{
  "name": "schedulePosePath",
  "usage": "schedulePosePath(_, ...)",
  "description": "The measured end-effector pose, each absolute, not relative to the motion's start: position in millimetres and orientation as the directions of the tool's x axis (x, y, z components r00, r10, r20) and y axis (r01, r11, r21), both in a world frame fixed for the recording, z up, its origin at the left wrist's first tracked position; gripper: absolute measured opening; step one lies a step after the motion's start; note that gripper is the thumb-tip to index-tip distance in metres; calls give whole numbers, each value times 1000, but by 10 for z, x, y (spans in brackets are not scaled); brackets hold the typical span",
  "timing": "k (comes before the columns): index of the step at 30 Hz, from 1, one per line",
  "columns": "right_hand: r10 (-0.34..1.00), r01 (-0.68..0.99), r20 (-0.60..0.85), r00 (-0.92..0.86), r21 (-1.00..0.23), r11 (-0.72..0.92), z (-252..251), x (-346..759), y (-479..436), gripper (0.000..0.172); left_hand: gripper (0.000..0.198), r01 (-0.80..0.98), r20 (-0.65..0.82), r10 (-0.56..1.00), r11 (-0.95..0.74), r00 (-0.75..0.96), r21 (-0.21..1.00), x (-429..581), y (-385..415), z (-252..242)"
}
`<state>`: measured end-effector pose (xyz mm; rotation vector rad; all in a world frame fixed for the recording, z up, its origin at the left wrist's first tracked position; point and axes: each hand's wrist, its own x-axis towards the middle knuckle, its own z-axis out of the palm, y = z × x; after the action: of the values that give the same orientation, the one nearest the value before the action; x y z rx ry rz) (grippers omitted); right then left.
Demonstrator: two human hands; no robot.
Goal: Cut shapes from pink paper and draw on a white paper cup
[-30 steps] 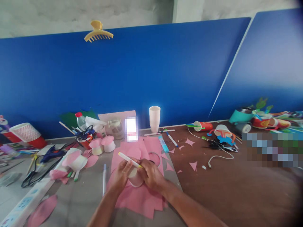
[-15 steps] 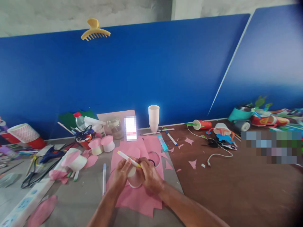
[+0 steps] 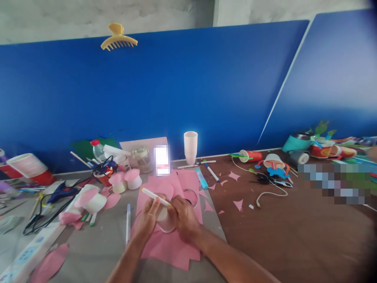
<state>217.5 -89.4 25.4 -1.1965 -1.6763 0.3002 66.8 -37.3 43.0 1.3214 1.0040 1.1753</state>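
Marker (image 3: 150, 194), slim cylinder: left hand (image 3: 150, 213) pinching it; right hand (image 3: 185, 217) beside round cup (image 3: 165, 221), grip unclear.

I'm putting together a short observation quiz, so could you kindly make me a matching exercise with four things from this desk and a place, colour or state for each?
Things
1. Yellow-ended marker
2. Claw clip
3. Tall cup stack
4. Clear bottle

Places, colours or states
A. Plain white, standing upright
B. At the top edge of the blue partition
C. Topped with a red cap
D. Held at the left hand and right hand

Right pairs: 1-D, 2-B, 3-A, 4-C
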Motion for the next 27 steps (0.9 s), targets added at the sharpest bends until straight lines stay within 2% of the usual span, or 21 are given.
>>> schedulePosePath(4, 920, 300, 391, 28, -881, 365, 322, 2159, -899, 43, 48, -84, 75, 967, -56, 243, 995, 654, -399, 479)
schedulePosePath(8, 953, 175, 302, 12, -939, 296, 334, 2152, -867, 56, 50, -158, -53, 945, 110, 323, 981, 652, -438, 577)
schedulePosePath(13, 985, -75, 139, -102, -988, 132, 297, 2140, -857, 67, 45, -229, -152, 911, 253, 384, 940, 605, -399, 630)
schedulePosePath(19, 990, -160, 77, -120, -985, 58, 295, 2135, -874, 68, 41, -251, -88, 910, 203, 405, 947, 574, -370, 617)
schedulePosePath(24, 996, -199, 58, -74, -979, 43, 283, 2153, -839, 67, 40, -236, -28, 843, 182, 537, 955, 508, -319, 561)
schedulePosePath(27, 996, -224, 69, -57, -973, 55, 281, 2172, -833, 66, 44, -307, 19, 835, 181, 550, 935, 468, -251, 514)
